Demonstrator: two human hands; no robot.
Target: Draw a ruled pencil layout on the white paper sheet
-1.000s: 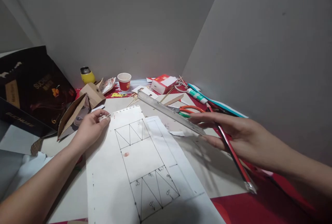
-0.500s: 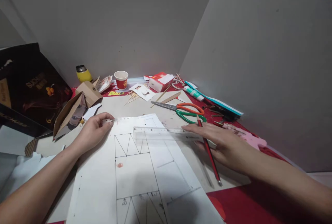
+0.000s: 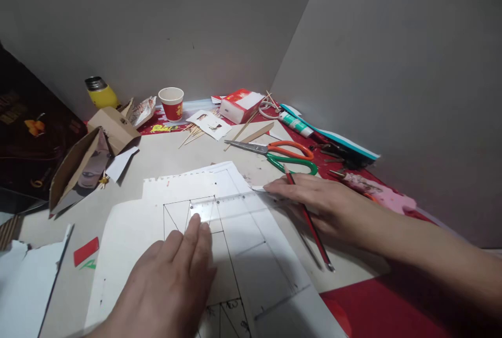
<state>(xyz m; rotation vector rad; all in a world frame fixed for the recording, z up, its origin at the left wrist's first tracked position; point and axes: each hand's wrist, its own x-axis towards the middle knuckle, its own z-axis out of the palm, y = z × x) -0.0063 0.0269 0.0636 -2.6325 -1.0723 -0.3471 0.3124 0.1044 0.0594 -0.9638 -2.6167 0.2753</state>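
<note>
A white sheet of paper [image 3: 235,254] with drawn lines and triangles lies on the table. A clear ruler [image 3: 231,203] lies flat across its upper part. My left hand [image 3: 172,280] rests palm down on the paper, fingertips pressing the ruler's left end. My right hand [image 3: 314,199] lies on the ruler's right end and holds a red pencil [image 3: 309,223] between its fingers, tip pointing away from me.
Orange and green scissors [image 3: 282,154] lie just beyond my right hand. Farther back stand a red paper cup [image 3: 171,103], a yellow bottle [image 3: 100,92], a red-white box [image 3: 239,105], a glue tube [image 3: 296,125] and wooden sticks [image 3: 247,131]. Cardboard pieces [image 3: 78,163] sit left. Walls close off the back and right.
The ruler has been brought down flat onto the drawing. My left hand has let go of the paper's top corner and moved onto the ruler's left end. The view has shifted.
</note>
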